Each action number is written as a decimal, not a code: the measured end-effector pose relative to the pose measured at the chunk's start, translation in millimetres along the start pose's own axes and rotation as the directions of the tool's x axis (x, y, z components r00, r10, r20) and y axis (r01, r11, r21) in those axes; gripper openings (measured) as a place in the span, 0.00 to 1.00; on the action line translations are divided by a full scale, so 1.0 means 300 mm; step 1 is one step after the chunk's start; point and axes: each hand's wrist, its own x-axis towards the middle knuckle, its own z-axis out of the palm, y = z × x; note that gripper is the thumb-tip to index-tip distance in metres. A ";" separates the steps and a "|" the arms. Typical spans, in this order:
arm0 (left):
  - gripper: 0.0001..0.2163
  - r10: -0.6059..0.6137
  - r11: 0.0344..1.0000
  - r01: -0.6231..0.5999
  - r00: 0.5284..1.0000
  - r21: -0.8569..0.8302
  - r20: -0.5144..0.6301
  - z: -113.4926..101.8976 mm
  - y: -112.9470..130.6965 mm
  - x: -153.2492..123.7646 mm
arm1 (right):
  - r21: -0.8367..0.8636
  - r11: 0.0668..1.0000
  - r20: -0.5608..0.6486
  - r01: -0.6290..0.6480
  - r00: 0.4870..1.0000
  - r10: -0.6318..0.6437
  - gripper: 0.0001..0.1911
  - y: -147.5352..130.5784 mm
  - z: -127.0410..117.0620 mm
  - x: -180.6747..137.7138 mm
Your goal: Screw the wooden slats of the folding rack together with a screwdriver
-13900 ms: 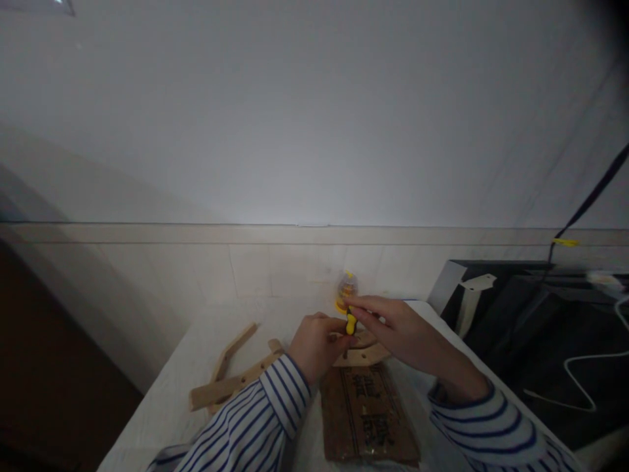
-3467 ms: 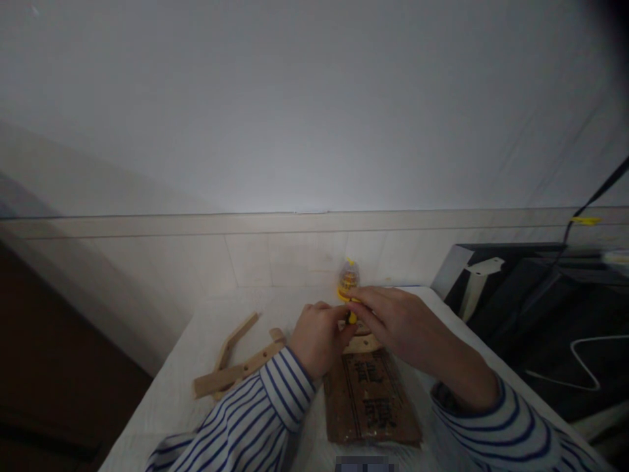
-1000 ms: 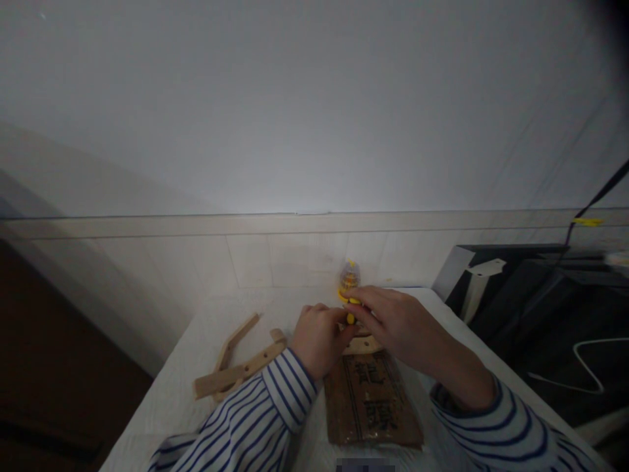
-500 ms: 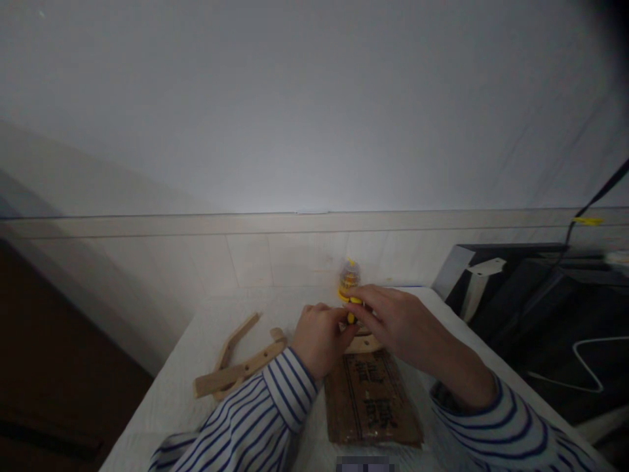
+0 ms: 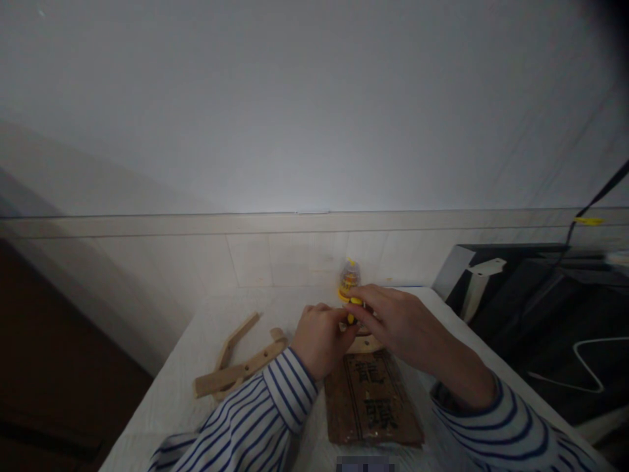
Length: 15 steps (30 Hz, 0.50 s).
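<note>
My left hand [image 5: 320, 337] and my right hand [image 5: 405, 321] meet over the table, both with fingers pinched. Between their fingertips is a small yellow-and-black piece [image 5: 356, 301], mostly covered, so its kind cannot be made out. Just behind it stands a clear container [image 5: 350, 272] with a yellow base and yellow tip. Below my fingers, a wooden piece with a hole [image 5: 366, 344] is partly hidden by both hands. It lies at the far end of a brown packet [image 5: 368, 400] printed with large dark characters.
Left of my left hand lie several pale wooden bars with holes [image 5: 230, 377] on the white-covered table [image 5: 162, 406]. A pale wall [image 5: 275, 255] rises behind the table. Dark flat panels [image 5: 521, 308] and a white cable [image 5: 584, 373] are at the right.
Both hands stay nearly in place around the small yellow-and-black piece. The characters on the packet look sharper now; nothing else has visibly moved.
</note>
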 end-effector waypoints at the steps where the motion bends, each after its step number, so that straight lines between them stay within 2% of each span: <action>1: 0.06 0.003 1.000 -0.003 1.000 0.004 -0.002 0.001 0.000 -0.001 | -0.001 1.000 0.000 0.000 1.000 0.000 0.11 -0.001 0.000 0.000; 15: 0.06 0.011 1.000 -0.011 1.000 0.020 -0.015 0.001 0.002 -0.003 | 0.007 1.000 0.007 0.003 1.000 -0.003 0.11 -0.002 -0.002 0.001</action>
